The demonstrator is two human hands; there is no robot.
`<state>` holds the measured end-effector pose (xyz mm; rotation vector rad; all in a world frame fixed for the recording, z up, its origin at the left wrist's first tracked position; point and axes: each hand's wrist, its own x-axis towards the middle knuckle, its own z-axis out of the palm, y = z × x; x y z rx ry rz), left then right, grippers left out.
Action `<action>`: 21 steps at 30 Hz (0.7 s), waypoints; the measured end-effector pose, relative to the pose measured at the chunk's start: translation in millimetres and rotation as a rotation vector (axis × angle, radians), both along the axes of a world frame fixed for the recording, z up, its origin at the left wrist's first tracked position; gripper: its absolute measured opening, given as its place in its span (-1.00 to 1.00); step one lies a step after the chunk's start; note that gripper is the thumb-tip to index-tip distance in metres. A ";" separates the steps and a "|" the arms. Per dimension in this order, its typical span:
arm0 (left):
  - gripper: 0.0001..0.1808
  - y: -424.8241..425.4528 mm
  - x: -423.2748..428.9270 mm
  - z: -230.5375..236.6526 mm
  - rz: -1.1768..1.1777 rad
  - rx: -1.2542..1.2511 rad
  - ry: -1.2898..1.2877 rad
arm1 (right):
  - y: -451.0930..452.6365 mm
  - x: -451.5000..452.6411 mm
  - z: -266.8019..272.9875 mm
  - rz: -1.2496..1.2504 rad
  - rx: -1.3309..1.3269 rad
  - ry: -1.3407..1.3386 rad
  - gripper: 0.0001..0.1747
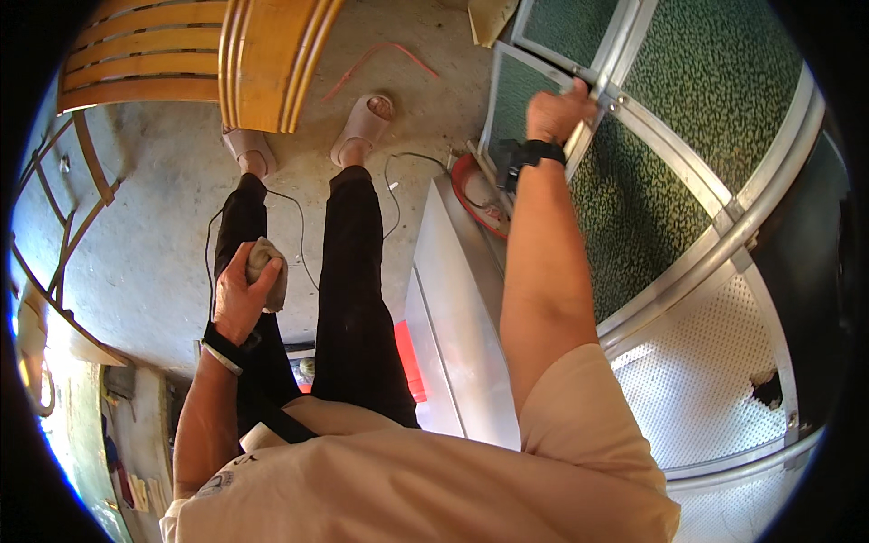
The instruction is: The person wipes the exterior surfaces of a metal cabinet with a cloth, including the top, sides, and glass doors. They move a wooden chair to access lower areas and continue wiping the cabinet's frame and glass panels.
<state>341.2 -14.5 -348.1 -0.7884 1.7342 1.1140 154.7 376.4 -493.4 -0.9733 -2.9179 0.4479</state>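
My left hand (243,288) holds a bunched greyish-brown cloth (267,271) above my left leg. At the upper right, my right hand (558,112) is at the aluminium frame (606,95) of a cabinet with green patterned glass panes (662,197). Its fingers are bent around or against the frame near a small glass door (510,102) that stands out at an angle; the fingertips are partly hidden, so the exact hold is unclear. Beneath my right wrist is a red-rimmed round basin (468,178), partly covered by the small door.
An orange-brown slatted wooden bench (265,68) stands at the upper left, beside a wooden frame (94,159). A silvery box-like cabinet (453,326) is between my legs and right arm. A thin black cable (299,217) and a red strip (387,46) lie on the concrete floor (170,237).
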 end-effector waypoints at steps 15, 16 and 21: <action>-0.56 -72.8 67.2 -19.4 0.516 0.024 -0.519 | -47.5 233.5 18.3 -0.433 -0.410 0.086 -0.69; -0.59 -72.2 67.6 -20.1 0.524 0.009 -0.519 | -23.6 250.3 27.0 -0.877 -0.692 0.177 -0.66; -0.60 -69.9 70.3 -24.6 0.452 -0.033 -0.542 | 67.1 274.8 32.2 -1.267 -0.798 0.494 -0.61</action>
